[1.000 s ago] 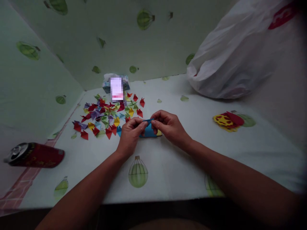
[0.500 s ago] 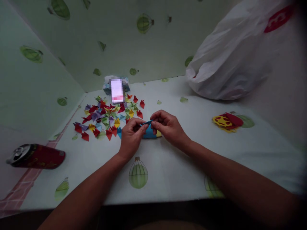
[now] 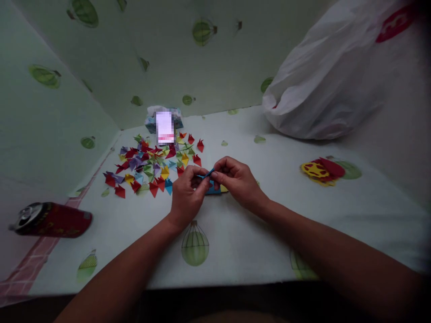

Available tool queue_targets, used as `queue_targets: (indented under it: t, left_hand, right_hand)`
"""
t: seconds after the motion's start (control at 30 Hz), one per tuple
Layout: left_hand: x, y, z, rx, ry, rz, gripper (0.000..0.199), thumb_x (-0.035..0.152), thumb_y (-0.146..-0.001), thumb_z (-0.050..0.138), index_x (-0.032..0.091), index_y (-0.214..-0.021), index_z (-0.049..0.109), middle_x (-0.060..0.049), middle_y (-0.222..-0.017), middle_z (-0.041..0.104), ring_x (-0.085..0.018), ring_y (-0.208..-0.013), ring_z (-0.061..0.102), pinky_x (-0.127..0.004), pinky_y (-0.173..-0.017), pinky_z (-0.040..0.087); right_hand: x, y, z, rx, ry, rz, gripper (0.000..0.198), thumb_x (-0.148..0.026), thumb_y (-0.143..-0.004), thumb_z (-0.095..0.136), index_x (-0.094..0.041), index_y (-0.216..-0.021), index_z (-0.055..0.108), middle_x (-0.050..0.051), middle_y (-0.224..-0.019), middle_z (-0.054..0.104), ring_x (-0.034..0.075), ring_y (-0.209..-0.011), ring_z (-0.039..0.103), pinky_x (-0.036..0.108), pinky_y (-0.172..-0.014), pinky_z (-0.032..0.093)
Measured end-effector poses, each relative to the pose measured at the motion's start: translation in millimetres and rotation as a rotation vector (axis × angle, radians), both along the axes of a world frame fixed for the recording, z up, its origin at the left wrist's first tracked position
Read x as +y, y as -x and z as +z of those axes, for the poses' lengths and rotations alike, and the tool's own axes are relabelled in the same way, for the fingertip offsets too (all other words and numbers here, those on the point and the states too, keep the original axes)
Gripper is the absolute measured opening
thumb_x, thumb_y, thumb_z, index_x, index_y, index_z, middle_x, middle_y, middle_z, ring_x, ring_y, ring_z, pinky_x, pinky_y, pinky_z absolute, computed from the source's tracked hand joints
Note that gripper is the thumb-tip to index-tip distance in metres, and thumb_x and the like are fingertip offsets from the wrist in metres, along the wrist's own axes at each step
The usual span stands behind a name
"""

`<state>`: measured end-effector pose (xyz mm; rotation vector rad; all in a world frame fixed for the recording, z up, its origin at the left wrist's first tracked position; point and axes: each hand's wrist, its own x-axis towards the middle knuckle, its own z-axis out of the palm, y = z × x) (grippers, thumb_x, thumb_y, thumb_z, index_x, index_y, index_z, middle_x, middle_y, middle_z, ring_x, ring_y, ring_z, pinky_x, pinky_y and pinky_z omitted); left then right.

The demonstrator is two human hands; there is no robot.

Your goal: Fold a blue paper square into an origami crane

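Between my two hands is a small folded piece of blue paper, seen as a thin dark-blue strip. My left hand pinches its left end with thumb and fingers. On its other end my right hand closes thumb and fingertips. Fingers hide most of the fold's shape. Under the hands lies blue paper, with a yellow piece showing at its right. Left of the hands, many small folded paper pieces in red, purple, yellow, green and blue spread over the table.
A phone, its screen blurred out, leans on a tissue box at the back. A red can stands at the left. At the right are a bulging white plastic bag and red and yellow cut-outs on the patterned tablecloth.
The blue paper piece has tilted up more steeply between my fingers. My left hand has shifted slightly right and covers more of the blue paper below.
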<state>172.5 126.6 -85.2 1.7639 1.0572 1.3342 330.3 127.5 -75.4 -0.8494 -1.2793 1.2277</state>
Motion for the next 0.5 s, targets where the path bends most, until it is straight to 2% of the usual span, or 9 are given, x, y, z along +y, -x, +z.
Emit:
queue_targets:
  t: [0.23, 0.5]
  left_hand:
    - [-1.4, -0.2, 2.7, 0.04, 0.014, 0.0, 0.01, 0.023, -0.087, 0.067, 0.02, -0.091, 0.058, 0.001, -0.084, 0.064, -0.01, -0.064, 0.065, -0.021, -0.057, 0.053]
    - [-3.3, 0.1, 5.1, -0.137, 0.183, -0.105, 0.016, 0.033, -0.09, 0.066, 0.019, -0.095, 0.06, -0.001, -0.083, 0.066, -0.013, -0.068, 0.069, -0.025, -0.065, 0.057]
  right_hand:
    - [-0.3, -0.4, -1.1, 0.0, 0.0, -0.003, 0.014, -0.024, -0.079, 0.07, -0.018, -0.08, 0.058, -0.004, -0.068, 0.06, 0.009, -0.055, 0.058, 0.025, -0.054, 0.049]
    - [-0.8, -1.2, 0.6, -0.081, -0.052, -0.036, 0.013, -0.024, -0.079, 0.068, -0.018, -0.076, 0.058, -0.003, -0.068, 0.058, 0.01, -0.059, 0.056, 0.026, -0.056, 0.05]
